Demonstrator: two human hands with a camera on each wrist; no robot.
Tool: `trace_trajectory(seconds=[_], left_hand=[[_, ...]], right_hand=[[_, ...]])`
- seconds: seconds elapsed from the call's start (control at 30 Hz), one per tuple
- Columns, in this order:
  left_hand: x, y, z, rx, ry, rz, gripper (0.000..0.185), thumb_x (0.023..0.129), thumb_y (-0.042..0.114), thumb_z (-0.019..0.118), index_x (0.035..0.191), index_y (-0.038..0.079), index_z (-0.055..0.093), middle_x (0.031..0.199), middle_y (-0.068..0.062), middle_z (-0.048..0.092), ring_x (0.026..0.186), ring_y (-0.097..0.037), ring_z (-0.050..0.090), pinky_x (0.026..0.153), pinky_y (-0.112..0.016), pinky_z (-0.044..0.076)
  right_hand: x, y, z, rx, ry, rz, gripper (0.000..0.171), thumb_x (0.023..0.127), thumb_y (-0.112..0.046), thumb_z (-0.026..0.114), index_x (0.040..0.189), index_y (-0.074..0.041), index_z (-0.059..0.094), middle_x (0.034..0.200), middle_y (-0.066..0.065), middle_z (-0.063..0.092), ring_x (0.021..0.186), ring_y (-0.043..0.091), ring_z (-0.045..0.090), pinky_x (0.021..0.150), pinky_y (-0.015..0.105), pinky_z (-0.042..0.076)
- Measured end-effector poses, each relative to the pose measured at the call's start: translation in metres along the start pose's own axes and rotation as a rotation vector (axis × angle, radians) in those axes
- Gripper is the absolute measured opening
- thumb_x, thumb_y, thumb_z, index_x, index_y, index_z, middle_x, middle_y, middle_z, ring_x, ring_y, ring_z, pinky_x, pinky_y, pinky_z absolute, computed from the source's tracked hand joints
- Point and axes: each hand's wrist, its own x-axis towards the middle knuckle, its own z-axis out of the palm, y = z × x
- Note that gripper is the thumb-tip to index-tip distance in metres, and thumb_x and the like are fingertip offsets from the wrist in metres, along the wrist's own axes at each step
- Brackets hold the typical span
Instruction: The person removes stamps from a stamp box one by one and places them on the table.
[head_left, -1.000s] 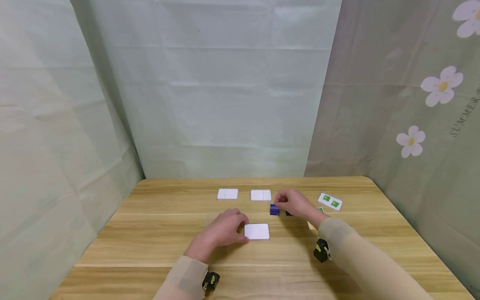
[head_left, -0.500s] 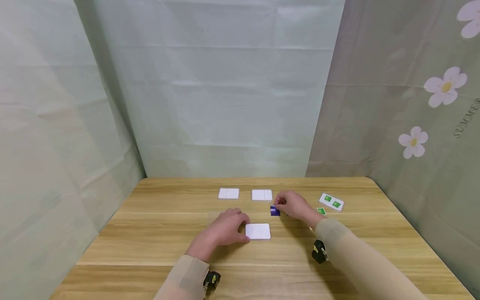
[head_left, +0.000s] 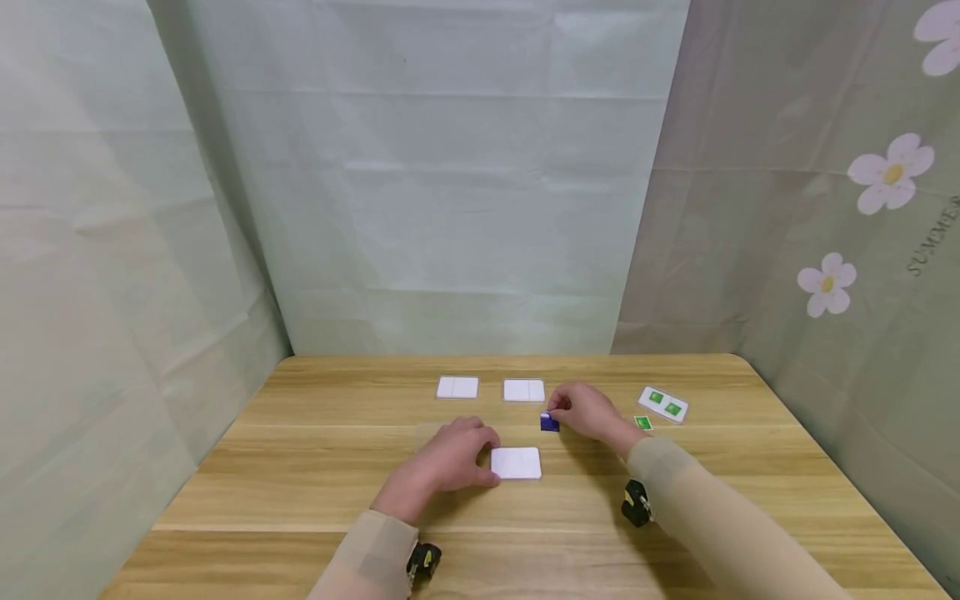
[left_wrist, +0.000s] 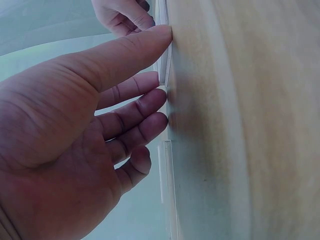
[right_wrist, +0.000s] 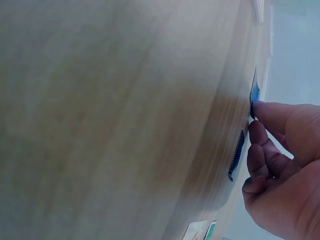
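Note:
My left hand [head_left: 477,456] rests on the wooden table [head_left: 315,467], fingers loosely bent. In the left wrist view its thumb [left_wrist: 150,42] touches the edge of a plain white card [head_left: 516,462] lying just right of it. My right hand [head_left: 562,412] is further back and to the right, fingers curled. Its fingertips [right_wrist: 257,110] pinch the edge of a small blue tile [head_left: 549,422] that lies flat on the table. A second dark tile [right_wrist: 236,156] sits under that hand and shows only in the right wrist view.
Two white cards [head_left: 457,387] [head_left: 523,390] lie side by side behind the hands. A white card with two green squares [head_left: 662,403] sits at the back right, with a small green tile [head_left: 642,422] in front of it. Cloth walls close in the table.
My right hand has shifted slightly, covering the second dark tile and uncovering the small green tile. The left hand and the white card have stayed put.

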Motion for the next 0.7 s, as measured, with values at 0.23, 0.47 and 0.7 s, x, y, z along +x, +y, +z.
trace_trajectory(seconds=[0.23, 0.47, 0.7], left_hand=[[0.0001, 0.0002, 0.0006, 0.0, 0.0, -0.005, 0.047, 0.086, 0.032, 0.098, 0.124, 0.013, 0.078, 0.125, -0.003, 0.07, 0.115, -0.025, 0.059, 0.109, -0.048, 0.049], [-0.0011, 0.0015, -0.0008, -0.005, -0.001, -0.011, 0.046, 0.086, 0.032, 0.098, 0.123, 0.013, 0.079, 0.124, -0.002, 0.07, 0.114, -0.024, 0.059, 0.108, -0.048, 0.05], [-0.0021, 0.0024, -0.0016, -0.013, -0.002, -0.015, 0.045, 0.087, 0.032, 0.097, 0.123, 0.013, 0.079, 0.124, -0.002, 0.069, 0.114, -0.025, 0.059, 0.108, -0.049, 0.051]], right_hand=[[0.0002, 0.0, -0.0004, 0.002, -0.009, 0.0, 0.009, 0.104, -0.009, 0.078, 0.096, -0.013, 0.076, 0.092, -0.003, 0.069, 0.088, 0.018, 0.06, 0.088, 0.041, 0.054], [-0.0007, -0.0011, -0.0012, 0.004, -0.01, 0.001, 0.007, 0.104, -0.009, 0.078, 0.098, -0.012, 0.076, 0.092, -0.003, 0.069, 0.088, 0.018, 0.059, 0.088, 0.042, 0.055], [-0.001, -0.0014, -0.0009, 0.007, -0.01, 0.005, 0.008, 0.104, -0.008, 0.077, 0.098, -0.012, 0.076, 0.093, -0.003, 0.069, 0.088, 0.017, 0.06, 0.088, 0.042, 0.055]])
